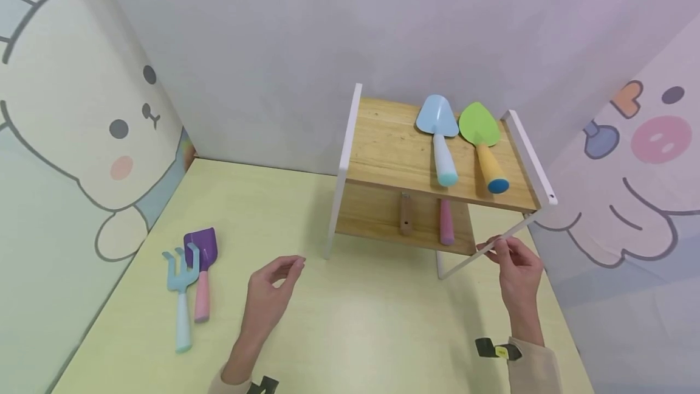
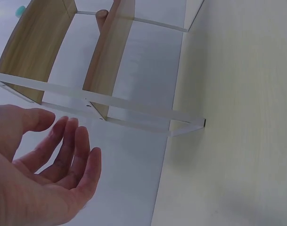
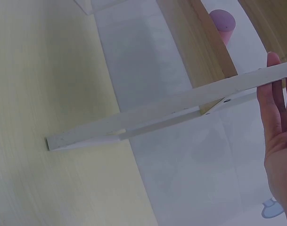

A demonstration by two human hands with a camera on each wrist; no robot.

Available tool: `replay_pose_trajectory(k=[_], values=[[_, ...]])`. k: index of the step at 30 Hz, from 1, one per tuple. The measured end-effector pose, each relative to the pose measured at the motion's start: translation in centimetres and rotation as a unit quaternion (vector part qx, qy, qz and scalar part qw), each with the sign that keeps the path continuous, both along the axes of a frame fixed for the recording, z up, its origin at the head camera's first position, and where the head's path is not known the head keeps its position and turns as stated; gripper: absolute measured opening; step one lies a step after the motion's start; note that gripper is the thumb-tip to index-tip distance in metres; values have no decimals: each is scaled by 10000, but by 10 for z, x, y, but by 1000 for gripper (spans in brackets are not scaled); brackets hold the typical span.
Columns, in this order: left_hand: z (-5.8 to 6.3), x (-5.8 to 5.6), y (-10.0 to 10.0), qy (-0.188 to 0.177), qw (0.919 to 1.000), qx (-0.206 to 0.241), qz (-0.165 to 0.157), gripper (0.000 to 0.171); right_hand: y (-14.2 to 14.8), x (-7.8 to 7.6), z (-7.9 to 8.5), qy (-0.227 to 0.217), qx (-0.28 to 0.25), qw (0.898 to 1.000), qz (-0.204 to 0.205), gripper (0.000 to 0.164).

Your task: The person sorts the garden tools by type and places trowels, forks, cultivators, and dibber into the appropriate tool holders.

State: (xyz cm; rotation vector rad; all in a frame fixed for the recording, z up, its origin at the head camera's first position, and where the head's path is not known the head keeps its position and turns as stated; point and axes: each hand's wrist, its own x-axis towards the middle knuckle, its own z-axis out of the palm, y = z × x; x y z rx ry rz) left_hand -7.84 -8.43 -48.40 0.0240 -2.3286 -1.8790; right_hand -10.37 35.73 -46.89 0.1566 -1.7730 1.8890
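Observation:
A two-tier shelf (image 1: 383, 145) with wooden boards and white side frames stands on the table. My right hand (image 1: 516, 272) holds its right white frame, with fingers passing behind the bar (image 3: 171, 101) in the right wrist view. To the left of the shelf is my left hand (image 1: 268, 297), loosely curled, holding nothing and apart from the left frame (image 2: 134, 106). On the upper board lie a light-blue trowel (image 1: 444, 160) and a green trowel with a yellow handle (image 1: 489, 169). The lower board bears a pink handle (image 1: 446, 224) and a brown handle-like piece (image 1: 406, 214), their far ends hidden.
At the table's left, a light-blue hand fork (image 1: 183, 321) partly overlaps a purple shovel with a pink handle (image 1: 202, 297). A plain wall (image 1: 246, 65) rises behind the table (image 1: 355, 333). Printed cartoon panels flank both sides.

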Motion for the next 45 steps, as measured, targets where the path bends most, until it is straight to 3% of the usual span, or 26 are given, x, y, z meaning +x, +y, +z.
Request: replay_pose_trajectory(k=[15, 21, 29, 40, 45], values=[[-17, 8, -34, -220, 9983, -181, 504, 14, 1, -1, -1, -45, 54, 10000, -24, 14], [-21, 10, -45, -362, 9964, -228, 731, 16, 0, 0, 0, 145, -24, 9998, 159, 13], [-27, 17, -58, -816, 9927, -203, 860, 24, -1, 1, 2, -75, 199, 9997, -74, 15], [-35, 20, -75, -1013, 9842, -467, 1377, 26, 0, 0, 2, -234, 332, 9990, -178, 17], [-39, 21, -81, -1145, 9806, -650, 1450, 31, -1, 1, 3, -292, 365, 9986, -257, 16]])
